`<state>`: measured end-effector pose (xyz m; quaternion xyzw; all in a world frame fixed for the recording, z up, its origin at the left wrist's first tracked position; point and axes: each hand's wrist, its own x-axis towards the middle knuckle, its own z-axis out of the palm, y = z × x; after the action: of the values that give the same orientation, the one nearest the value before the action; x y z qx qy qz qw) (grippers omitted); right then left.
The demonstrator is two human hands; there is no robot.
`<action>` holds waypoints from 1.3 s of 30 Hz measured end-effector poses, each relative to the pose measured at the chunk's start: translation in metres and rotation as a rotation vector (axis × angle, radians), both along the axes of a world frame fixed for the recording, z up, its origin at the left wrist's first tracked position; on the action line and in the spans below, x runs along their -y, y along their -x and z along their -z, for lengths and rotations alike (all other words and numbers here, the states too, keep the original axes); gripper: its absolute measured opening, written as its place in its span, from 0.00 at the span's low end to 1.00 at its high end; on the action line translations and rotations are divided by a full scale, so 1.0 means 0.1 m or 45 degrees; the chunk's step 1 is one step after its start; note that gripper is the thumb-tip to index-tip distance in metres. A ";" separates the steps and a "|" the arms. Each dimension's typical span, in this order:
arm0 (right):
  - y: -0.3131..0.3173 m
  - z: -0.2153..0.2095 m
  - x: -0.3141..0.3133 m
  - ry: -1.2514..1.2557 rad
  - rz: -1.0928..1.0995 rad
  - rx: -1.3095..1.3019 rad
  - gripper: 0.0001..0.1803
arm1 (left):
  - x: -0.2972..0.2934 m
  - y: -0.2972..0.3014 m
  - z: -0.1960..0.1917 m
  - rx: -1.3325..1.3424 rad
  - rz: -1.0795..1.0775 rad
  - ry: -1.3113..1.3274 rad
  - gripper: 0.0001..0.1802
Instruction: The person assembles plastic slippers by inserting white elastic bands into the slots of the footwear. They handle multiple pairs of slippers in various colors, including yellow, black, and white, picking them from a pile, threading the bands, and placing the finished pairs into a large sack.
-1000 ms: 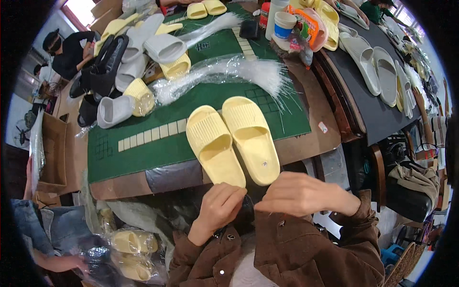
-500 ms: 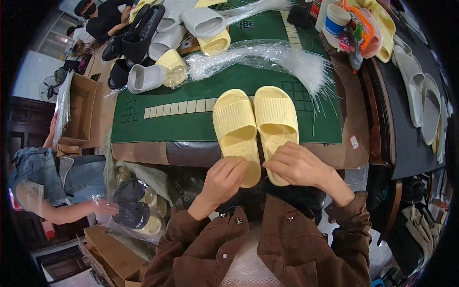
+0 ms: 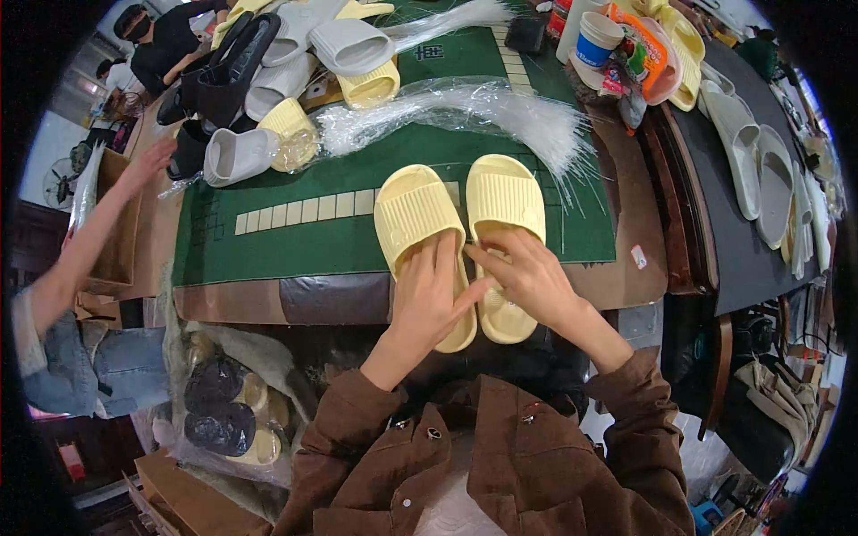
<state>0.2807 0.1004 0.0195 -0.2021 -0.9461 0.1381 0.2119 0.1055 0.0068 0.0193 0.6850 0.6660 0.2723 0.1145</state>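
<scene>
Two pale yellow slides lie side by side, toes pointing away from the person, at the near edge of the green mat (image 3: 295, 246) on the worktop (image 3: 626, 223). The heels of both overhang the near edge of the mat, onto the dark border strip.

The left hand (image 3: 429, 299) lies flat on the heel half of the left slide (image 3: 416, 214), fingers extended; its grip is open and pressing, not closed round anything. The right hand (image 3: 527, 277) rests on the footbed of the right slide (image 3: 505, 201) with fingers loosely curled; whether anything small is pinched between them I cannot tell.

Risks noted:
- Both heels sit near the worktop edge. A downward press from either hand could tip a slide toward the person's lap, since neither is actually clasped.
- The hands overlap at the gap between the slides. A sideways push by one would likely skew the pair out of alignment.
- A bundle of clear plastic sleeves (image 3: 465, 112) lies just beyond the toes, loose ends fanning to the right. Sliding the pair farther away could snag or scatter them.
- At the far left, a heap of other slippers (image 3: 268, 80) in grey, black and yellow sits near a co-worker's reaching arm (image 3: 98, 232); mixing of pairs appears possible.
- A paper cup (image 3: 594, 36) stands far right among clutter and could be knocked by a wide reach.
</scene>
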 end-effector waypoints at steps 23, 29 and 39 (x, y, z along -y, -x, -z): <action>1.12 -0.13 -1.13 0.626 0.456 0.294 0.18 | 0.10 -0.17 0.13 -0.094 -0.208 -0.051 0.26; 1.07 0.03 -0.99 0.773 0.272 -0.049 0.14 | 0.03 -0.17 0.10 -0.088 -0.243 0.005 0.26; 0.84 -0.20 -1.05 0.634 -0.100 -0.034 0.10 | 0.06 -0.15 0.14 -0.132 -0.238 -0.068 0.30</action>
<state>0.1965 0.2050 0.0398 -0.2092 -0.8872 0.3777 0.1624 0.1207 0.0010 0.0055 0.6358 0.7245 0.2638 0.0357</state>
